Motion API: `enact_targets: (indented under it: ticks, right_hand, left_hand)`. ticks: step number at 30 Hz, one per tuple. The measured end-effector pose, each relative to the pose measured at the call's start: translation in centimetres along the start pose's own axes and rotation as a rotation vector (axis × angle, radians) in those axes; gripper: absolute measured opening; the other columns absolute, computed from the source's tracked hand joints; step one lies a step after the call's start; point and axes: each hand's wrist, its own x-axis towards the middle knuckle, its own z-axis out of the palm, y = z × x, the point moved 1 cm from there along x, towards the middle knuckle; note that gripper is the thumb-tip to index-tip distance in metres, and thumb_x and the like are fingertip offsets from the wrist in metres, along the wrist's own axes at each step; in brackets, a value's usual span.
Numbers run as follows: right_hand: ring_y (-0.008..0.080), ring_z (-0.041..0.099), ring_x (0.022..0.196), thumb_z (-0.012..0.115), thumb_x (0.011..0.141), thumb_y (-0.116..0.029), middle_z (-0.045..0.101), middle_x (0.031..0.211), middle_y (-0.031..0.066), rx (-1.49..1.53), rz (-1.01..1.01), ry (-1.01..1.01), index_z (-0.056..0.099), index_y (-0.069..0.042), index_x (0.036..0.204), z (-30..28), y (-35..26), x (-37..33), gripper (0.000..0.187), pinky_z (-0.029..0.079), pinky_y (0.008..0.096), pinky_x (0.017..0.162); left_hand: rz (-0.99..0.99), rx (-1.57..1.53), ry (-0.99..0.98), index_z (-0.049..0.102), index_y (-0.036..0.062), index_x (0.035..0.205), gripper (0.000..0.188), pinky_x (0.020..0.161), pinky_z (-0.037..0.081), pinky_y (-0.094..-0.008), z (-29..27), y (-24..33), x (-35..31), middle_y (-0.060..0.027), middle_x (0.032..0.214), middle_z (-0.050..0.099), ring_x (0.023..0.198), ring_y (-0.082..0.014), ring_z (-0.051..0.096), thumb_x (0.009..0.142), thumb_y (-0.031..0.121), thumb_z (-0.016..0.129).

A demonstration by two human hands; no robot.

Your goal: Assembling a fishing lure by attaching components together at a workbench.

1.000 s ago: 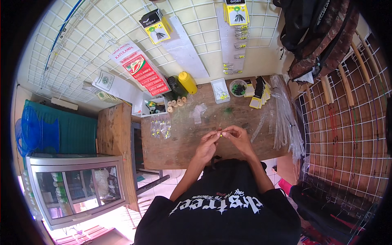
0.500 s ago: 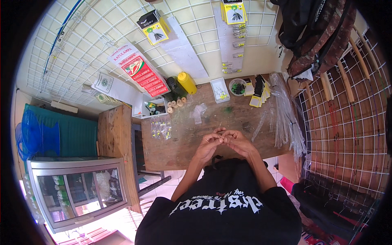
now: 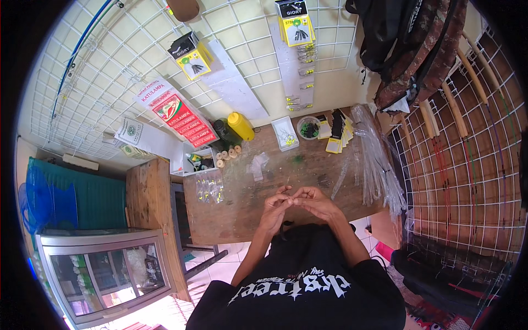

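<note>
Over the near edge of the wooden table (image 3: 242, 214), my left hand (image 3: 275, 210) and my right hand (image 3: 315, 202) meet with fingertips pinched together. Whatever lies between the fingers is too small to make out. Beyond them, a scrap of whitish paper or plastic (image 3: 257, 166) rests on the tabletop. Farther back stand a white tray (image 3: 285, 133) of small yellow-headed pieces and a round tub (image 3: 308, 127) with dark and green bits. Small clear packets (image 3: 210, 190) with yellow pieces lie to the left.
Yellow-and-black cards (image 3: 336, 132) and long clear plastic sleeves (image 3: 375, 157) cover the table's right side. A yellow bottle (image 3: 240, 126), wooden spools (image 3: 227, 156) and a white box (image 3: 197, 163) stand at the back left. Rods lean on the right-hand rack (image 3: 456, 165).
The view has shifted, so the table and wall sit lower in the picture. Both hands stay together; the right fingers are raised and bent a little more.
</note>
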Motion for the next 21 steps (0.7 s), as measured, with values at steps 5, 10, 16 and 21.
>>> enact_targets:
  ticks: [5,10,16,21]
  right_hand:
    - [0.0089,0.061,0.088,0.069,0.085,-0.010,0.066,0.095,0.0029,-0.074,-0.009,0.058,0.064,-0.003,0.099,-0.2,-0.3,-0.1,0.017,0.047,0.0217,0.080]
    - [0.0058,0.057,0.082,0.069,0.086,-0.015,0.065,0.088,0.0002,-0.381,-0.110,0.119,0.067,-0.001,0.095,1.0,-1.2,-0.1,0.017,0.044,0.0205,0.074]
    - [0.0053,0.055,0.081,0.069,0.085,-0.011,0.063,0.086,-0.0004,-0.531,-0.099,0.170,0.068,0.000,0.094,0.6,-0.1,0.6,0.014,0.044,0.0212,0.072]
    - [0.0036,0.052,0.068,0.072,0.080,-0.009,0.065,0.077,-0.0001,-0.573,-0.236,0.192,0.070,-0.001,0.087,1.0,0.7,0.6,0.012,0.043,0.0225,0.061]
  left_hand:
    - [0.083,0.158,0.128,0.068,0.0009,0.084,0.005,0.092,0.038,-0.0297,1.2,0.7,0.2,-0.0085,0.116,0.050,0.114,-0.0168,0.047,0.080,-0.001,0.070]
    - [0.158,0.366,0.185,0.069,0.0016,0.081,0.007,0.088,0.037,-0.0277,1.6,1.7,0.7,-0.0070,0.108,0.053,0.107,-0.0149,0.048,0.076,0.000,0.073]
    - [0.182,0.421,0.206,0.068,0.0018,0.080,0.008,0.082,0.039,-0.0257,1.1,1.8,0.5,-0.0065,0.104,0.054,0.097,-0.0126,0.052,0.075,-0.001,0.074]
    - [0.176,0.322,0.197,0.064,0.0014,0.084,0.010,0.079,0.043,-0.0260,0.9,1.7,-0.3,-0.0080,0.101,0.057,0.087,-0.0125,0.056,0.078,-0.003,0.071]
